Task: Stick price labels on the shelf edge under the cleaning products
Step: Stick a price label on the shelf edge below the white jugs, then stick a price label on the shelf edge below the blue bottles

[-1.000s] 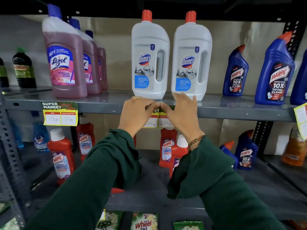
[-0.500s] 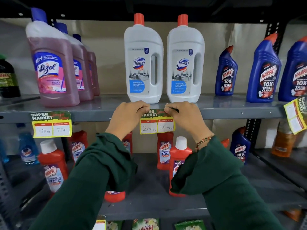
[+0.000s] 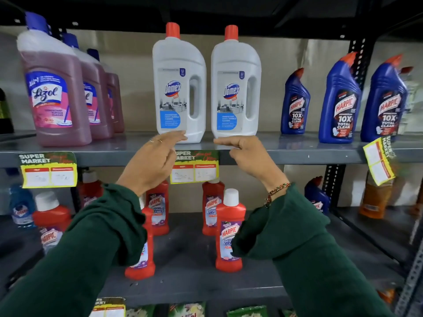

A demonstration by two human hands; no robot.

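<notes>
A yellow and green price label [image 3: 196,167] hangs from the grey shelf edge [image 3: 297,156] under two white Domex bottles [image 3: 179,88]. My left hand [image 3: 153,163] is just left of the label, fingers spread and lifted off it, holding nothing. My right hand [image 3: 249,156] is just right of the label, forefinger pointing left near its top corner, the other fingers loosely curled. Another label [image 3: 48,169] is stuck under the pink Lizol bottles [image 3: 55,92]. A third label [image 3: 378,163] hangs tilted under the blue Harpic bottles [image 3: 338,104].
Red Harpic bottles [image 3: 229,232] stand on the lower shelf below my arms. A perforated black upright [image 3: 334,179] rises at the right. Green packets [image 3: 187,310] lie on the bottom shelf. An orange bottle [image 3: 373,197] stands lower right.
Both hands have drawn apart and lifted off the middle label, which now hangs uncovered on the shelf edge. The view has shifted slightly right.
</notes>
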